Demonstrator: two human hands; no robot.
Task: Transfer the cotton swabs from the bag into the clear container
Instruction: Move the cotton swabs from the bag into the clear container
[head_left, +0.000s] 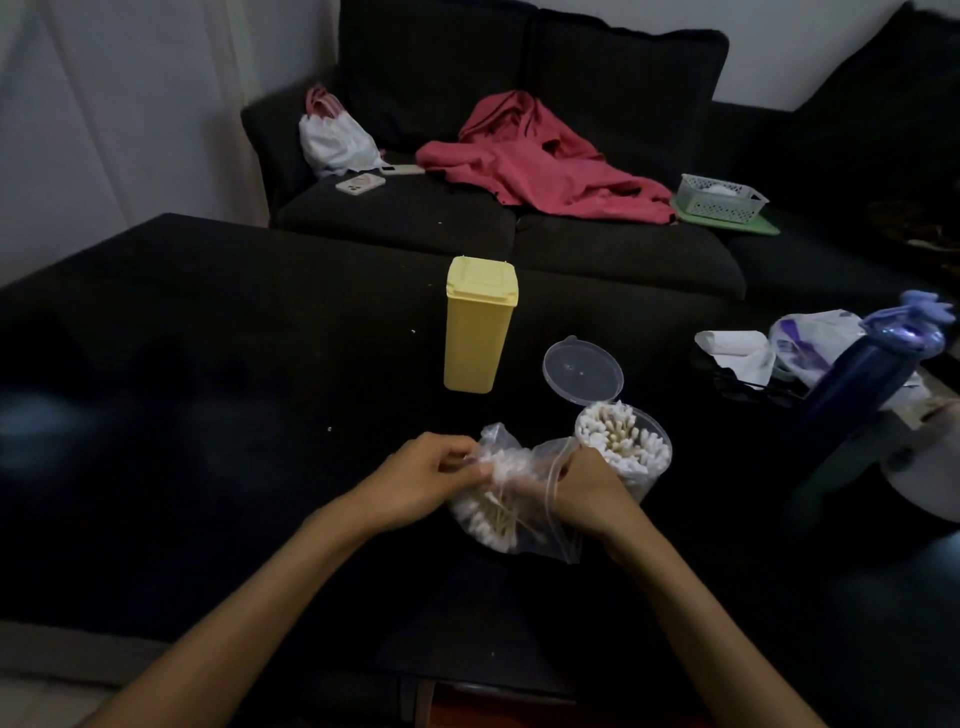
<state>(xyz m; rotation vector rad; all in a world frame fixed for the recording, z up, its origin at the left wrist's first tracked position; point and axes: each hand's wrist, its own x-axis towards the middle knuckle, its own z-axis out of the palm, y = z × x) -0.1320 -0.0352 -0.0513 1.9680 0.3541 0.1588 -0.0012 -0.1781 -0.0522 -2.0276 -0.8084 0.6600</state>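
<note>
Clear plastic bag (511, 499) of cotton swabs (491, 519) on dark bench (208, 364), left hand (415, 480) pinching its edge, right hand (582, 488) gripping its mouth, swab-filled clear container (626, 441) touching the bag's right, lid (583, 370) open.

Dim room: dark sofa (493, 228) against pale wall (130, 104).

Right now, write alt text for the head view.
Both hands, left hand and right hand, grip a clear plastic bag of cotton swabs on a dark table, beside an open clear container packed with swabs. A yellow box stands behind.
</note>
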